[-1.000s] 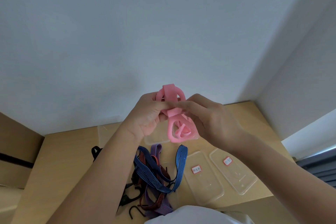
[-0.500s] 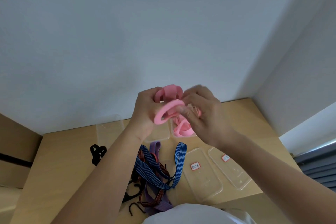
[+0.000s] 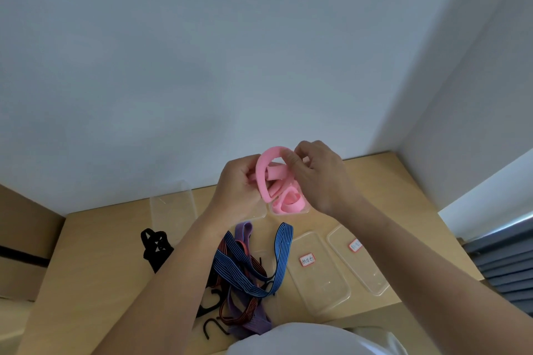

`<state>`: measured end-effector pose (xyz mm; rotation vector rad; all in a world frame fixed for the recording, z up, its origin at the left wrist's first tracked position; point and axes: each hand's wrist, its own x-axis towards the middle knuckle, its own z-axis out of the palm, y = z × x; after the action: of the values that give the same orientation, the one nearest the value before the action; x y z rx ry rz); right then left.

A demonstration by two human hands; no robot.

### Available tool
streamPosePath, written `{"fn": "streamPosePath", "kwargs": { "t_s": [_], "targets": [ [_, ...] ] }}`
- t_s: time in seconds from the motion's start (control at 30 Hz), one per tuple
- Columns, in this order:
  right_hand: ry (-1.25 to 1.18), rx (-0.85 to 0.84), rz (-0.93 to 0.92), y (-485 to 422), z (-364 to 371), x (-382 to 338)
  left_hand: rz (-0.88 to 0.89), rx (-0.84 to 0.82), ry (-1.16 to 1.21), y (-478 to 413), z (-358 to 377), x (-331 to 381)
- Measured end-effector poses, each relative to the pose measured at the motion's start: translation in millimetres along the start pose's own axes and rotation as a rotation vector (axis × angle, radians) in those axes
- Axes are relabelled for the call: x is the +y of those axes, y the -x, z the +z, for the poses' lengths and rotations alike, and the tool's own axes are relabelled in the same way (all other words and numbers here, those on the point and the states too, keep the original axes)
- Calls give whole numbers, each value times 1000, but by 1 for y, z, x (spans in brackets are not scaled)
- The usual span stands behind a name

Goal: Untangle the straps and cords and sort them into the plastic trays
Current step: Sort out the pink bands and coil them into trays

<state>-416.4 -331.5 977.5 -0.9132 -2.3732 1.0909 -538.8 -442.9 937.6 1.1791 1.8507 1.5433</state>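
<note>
From the head view, we see both hands raised above the wooden surface (image 3: 403,181), working one pink strap (image 3: 264,179). Our left hand (image 3: 239,184) has its grip pressed together around the strap's left side, fingers curled over the band. Our right hand (image 3: 320,179) pinches the top of the same strap between thumb and fingertips (image 3: 291,157), where the band arches into a loop. The strap hangs twisted between the two hands, and its lower coils reach down in front of a clear tray (image 3: 288,209) at the far side of the surface; we cannot tell whether those coils rest in that tray or hang just above it.

Below our forearms lies the tangle: blue striped straps (image 3: 284,251) crossing over a purple strap (image 3: 243,229) and an orange-and-black cord (image 3: 248,310), with black hooks (image 3: 210,328) at the near edge. A black strap (image 3: 155,245) lies apart to the left. Another clear tray (image 3: 173,204) stands at the far left. Two more clear trays, one (image 3: 320,279) with a red-bordered label (image 3: 307,260) and one (image 3: 363,268) further right, sit just beside each other to the right of the tangle.
</note>
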Motion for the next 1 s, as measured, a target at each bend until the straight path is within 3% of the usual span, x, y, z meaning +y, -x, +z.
{"fn": "streamPosePath", "kwargs": {
  "t_s": [0.23,0.57,0.63,0.77,0.83,0.9,1.0],
  "targets": [
    [-309,-183,230,-9,-13,15,36,78,32,2,13,2],
    [-832,-446,423,-11,-32,39,-59,44,176,3,20,14],
    [-766,-410,411,-10,-30,38,-108,47,214,1,21,14],
    [-440,-63,136,-5,-26,36,-223,98,350,-1,25,17],
    [-410,-105,-22,1,-27,28,-246,112,391,-2,25,19],
    [-182,-199,-188,5,-24,21,-222,89,352,-3,23,20],
    [-25,-138,-290,0,-17,18,-233,83,326,-4,18,21]
  ]
}}
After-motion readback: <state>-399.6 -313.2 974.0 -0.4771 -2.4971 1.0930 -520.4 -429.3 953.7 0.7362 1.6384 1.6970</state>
